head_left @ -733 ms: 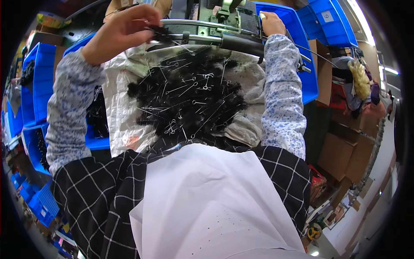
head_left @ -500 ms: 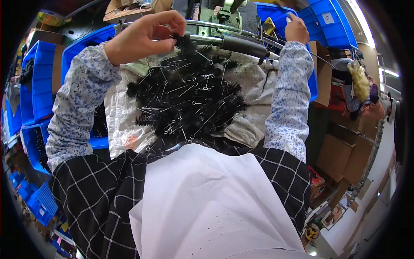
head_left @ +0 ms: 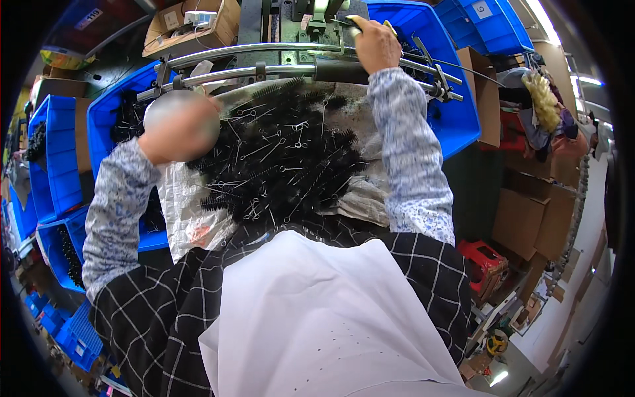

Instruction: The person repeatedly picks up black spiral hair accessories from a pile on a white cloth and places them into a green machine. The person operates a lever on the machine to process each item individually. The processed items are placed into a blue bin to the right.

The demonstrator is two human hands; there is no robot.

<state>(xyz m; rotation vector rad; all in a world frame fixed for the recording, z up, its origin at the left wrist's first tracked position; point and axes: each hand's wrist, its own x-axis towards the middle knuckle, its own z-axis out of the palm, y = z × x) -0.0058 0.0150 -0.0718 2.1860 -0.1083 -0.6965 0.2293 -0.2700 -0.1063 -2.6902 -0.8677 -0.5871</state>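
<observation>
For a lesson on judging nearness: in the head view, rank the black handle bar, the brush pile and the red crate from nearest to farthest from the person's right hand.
From the right hand:
1. Black handle bar, just below the hand.
2. Brush pile, lower left, on the lap.
3. Red crate, far below on the floor, right.

A crumpled grey-white cloth (head_left: pixel 360 198) covers the person's lap as the surface; a dense heap of black wire-handled bottle brushes (head_left: pixel 278 165) lies directly on it; a blue bin (head_left: pixel 463 119) stands just beside.
</observation>
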